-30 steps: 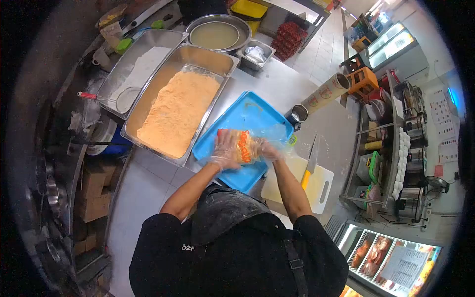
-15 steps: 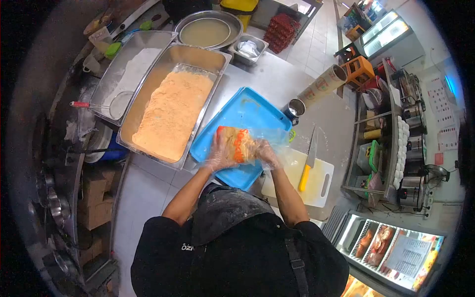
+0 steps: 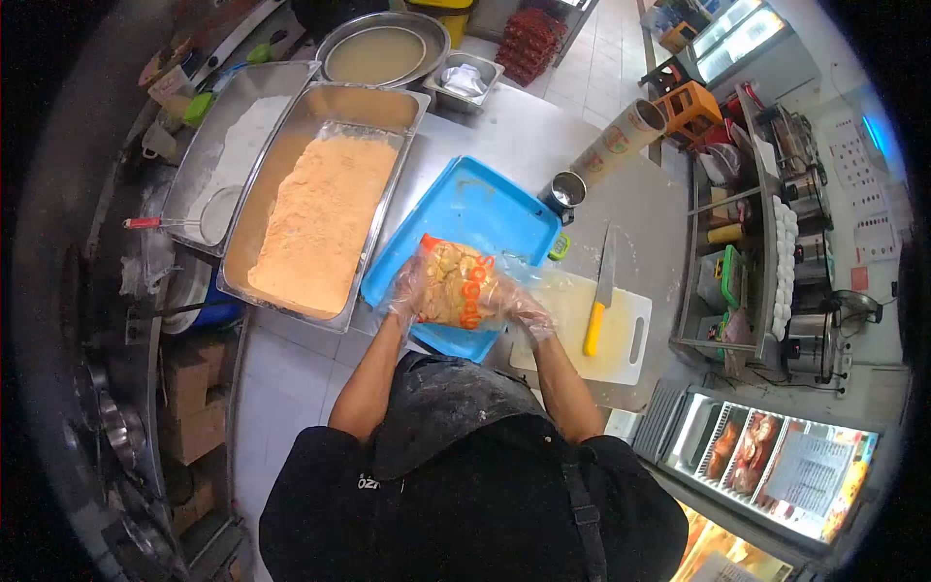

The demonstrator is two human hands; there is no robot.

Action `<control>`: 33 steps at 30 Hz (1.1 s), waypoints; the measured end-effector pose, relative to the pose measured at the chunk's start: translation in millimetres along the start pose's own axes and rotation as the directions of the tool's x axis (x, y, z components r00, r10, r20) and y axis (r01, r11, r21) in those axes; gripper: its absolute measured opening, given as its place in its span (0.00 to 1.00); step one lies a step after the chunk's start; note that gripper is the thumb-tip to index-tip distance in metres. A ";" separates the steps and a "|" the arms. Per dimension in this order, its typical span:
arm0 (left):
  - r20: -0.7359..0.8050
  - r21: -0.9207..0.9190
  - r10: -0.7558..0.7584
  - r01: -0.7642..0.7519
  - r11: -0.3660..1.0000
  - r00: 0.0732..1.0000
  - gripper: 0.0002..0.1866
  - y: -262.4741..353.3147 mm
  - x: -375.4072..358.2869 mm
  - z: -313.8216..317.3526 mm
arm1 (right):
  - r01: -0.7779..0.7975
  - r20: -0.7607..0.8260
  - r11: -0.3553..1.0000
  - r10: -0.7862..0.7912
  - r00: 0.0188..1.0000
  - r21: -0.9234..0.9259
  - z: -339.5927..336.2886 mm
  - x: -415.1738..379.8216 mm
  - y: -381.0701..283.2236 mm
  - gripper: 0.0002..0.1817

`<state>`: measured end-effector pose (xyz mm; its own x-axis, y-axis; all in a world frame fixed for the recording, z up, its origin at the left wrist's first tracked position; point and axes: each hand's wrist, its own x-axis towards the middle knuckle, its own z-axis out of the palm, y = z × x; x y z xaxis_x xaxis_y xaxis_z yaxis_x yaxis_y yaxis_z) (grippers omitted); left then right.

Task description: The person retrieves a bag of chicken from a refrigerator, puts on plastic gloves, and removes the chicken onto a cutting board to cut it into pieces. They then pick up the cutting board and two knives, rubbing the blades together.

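A clear plastic bag of pale yellowish pieces point(image 3: 452, 283), with orange lettering, lies flat-side up over the near part of a blue tray point(image 3: 495, 199). My left hand point(image 3: 407, 288), in a clear plastic glove, grips the bag's left side. On its right side, my gloved right hand point(image 3: 521, 306) holds the bag, the fingers partly hidden by loose plastic. To the right, a yellow-handled knife point(image 3: 600, 301) rests across a white cutting board point(image 3: 562, 335).
Left of the tray stand a deep metal pan point(image 3: 396, 109) of orange powder and a pan of white powder point(image 3: 247, 145) with a sieve point(image 3: 219, 215). Behind are a round metal bowl point(image 3: 436, 48), a small metal container point(image 3: 464, 100), a metal cup point(image 3: 565, 192) and a tall cylinder point(image 3: 621, 139).
The bag has spread wider and its printed face now shows more fully between my hands. The whole view has shifted slightly, so the pans and tray appear further up and left.
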<state>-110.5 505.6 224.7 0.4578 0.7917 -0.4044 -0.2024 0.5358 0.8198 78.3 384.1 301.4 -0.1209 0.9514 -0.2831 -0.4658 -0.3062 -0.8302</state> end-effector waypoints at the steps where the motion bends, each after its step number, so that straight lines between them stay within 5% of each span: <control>1: -0.050 0.002 0.072 -0.072 0.997 0.996 0.32 16.5 -9.9 10.7 | 0.005 -0.003 1.000 -0.005 1.000 0.003 0.5 1.4 2.7 0.37; 5: -0.091 0.216 0.170 -0.147 0.965 0.981 0.31 42.3 -18.5 18.3 | -0.016 -0.172 0.999 0.009 0.985 -0.039 2.2 15.4 22.3 0.38; 7: -0.126 0.623 0.329 -0.184 0.760 0.936 0.32 11.0 22.0 -15.5 | -0.001 -0.225 1.000 0.000 0.974 -0.006 -11.3 23.3 38.0 0.37; 9: -0.095 0.678 0.452 -0.275 0.682 0.887 0.32 -4.1 50.3 -34.0 | 0.055 -0.164 0.914 -0.130 0.978 -0.402 -34.3 33.8 49.1 0.36; 10: -0.046 0.725 0.562 -0.360 0.587 0.826 0.34 -4.7 59.8 -37.1 | 0.056 -0.158 0.914 -0.129 0.979 -0.403 -28.2 31.9 40.5 0.36; 11: -0.049 0.726 0.566 -0.360 0.586 0.823 0.34 19.2 53.8 -23.6 | 0.035 -0.174 0.971 -0.078 0.982 -0.237 -13.2 26.7 21.4 0.35; 13: -0.264 0.805 0.448 -0.061 0.590 0.854 0.36 95.9 33.8 21.7 | 0.032 -0.176 0.997 -0.044 0.983 -0.070 -14.7 28.8 10.3 0.34; 14: -0.256 0.807 0.460 -0.075 0.586 0.850 0.36 100.9 49.4 19.7 | 0.035 -0.159 0.987 -0.060 0.986 -0.156 -32.4 32.8 17.2 0.33; 16: -0.269 0.733 0.667 -0.301 0.610 0.695 0.37 106.3 83.7 8.5 | 0.052 -0.140 0.970 -0.088 0.986 -0.239 -43.2 27.5 13.3 0.31; 19: -0.136 0.779 0.698 -0.360 0.514 0.703 0.37 142.2 88.0 25.2 | 0.028 -0.222 0.998 -0.042 0.974 -0.064 -32.2 3.9 4.9 0.28; 21: -0.143 0.844 0.625 -0.235 0.482 0.768 0.36 145.3 92.3 39.5 | 0.051 -0.301 0.998 -0.055 0.952 -0.022 -38.9 -2.9 12.1 0.27; 23: -0.159 0.883 0.735 -0.239 0.405 0.659 0.35 134.7 100.8 54.4 | 0.081 -0.328 0.996 -0.084 0.941 -0.023 -47.6 -2.4 25.3 0.28; 26: -0.243 0.816 0.653 -0.213 0.537 0.717 0.35 168.3 94.1 53.3 | 0.147 -0.373 0.980 -0.188 0.908 -0.136 -66.8 -5.5 36.2 0.25; 28: -0.136 0.884 0.850 -0.325 0.336 0.509 0.35 204.0 113.0 36.3 | 0.172 -0.384 0.955 -0.257 0.887 -0.240 -83.9 -11.4 46.0 0.23; 30: -0.036 0.857 0.883 -0.440 0.268 0.468 0.33 237.5 119.5 26.0 | 0.060 -0.408 0.983 -0.128 0.904 -0.175 -101.0 -14.4 49.2 0.20; 31: -0.038 0.860 0.881 -0.433 0.269 0.471 0.33 240.8 114.1 25.3 | 0.055 -0.406 0.984 -0.120 0.906 -0.170 -102.0 -14.2 47.3 0.20; 33: -0.076 0.423 0.545 -0.468 0.776 0.835 0.32 246.1 104.0 30.7 | -0.029 -0.384 0.966 -0.074 0.921 -0.257 -87.9 -18.0 18.5 0.18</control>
<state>-86.1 710.7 396.9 0.2065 0.9753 0.0785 -0.0052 -0.0792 0.9968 149.0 358.5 249.0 0.2595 0.8865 -0.3832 -0.2209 -0.3317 -0.9171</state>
